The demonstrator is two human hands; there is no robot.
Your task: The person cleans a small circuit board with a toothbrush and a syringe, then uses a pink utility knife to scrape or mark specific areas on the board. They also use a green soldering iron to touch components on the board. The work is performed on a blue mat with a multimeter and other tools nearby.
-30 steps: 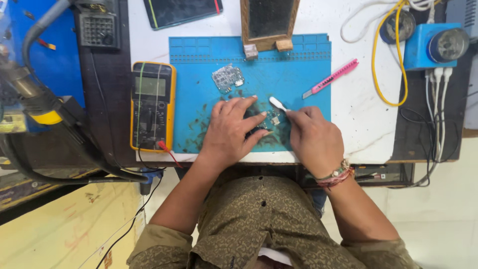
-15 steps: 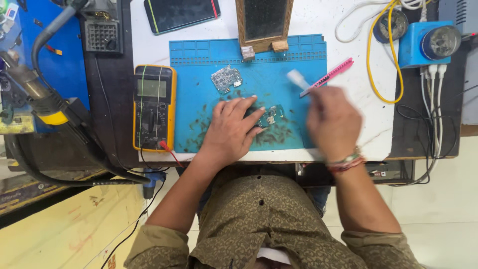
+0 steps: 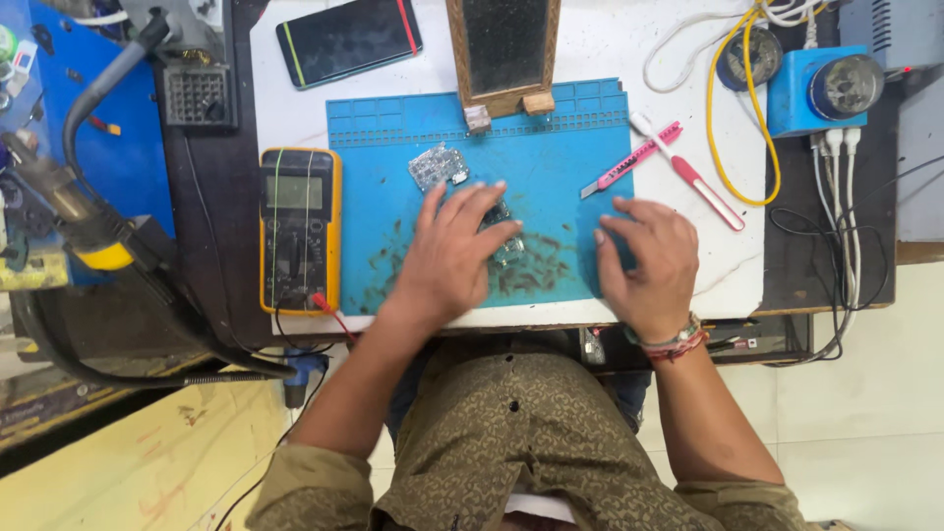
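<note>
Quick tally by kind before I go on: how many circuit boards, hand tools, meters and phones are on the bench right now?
Circuit boards: 2, one bare, one under the left hand at
Hand tools: 2, pink utility knife and white-and-pink brush
Meters: 1, yellow multimeter
Phones: 1, dark phone
Total: 6
</note>
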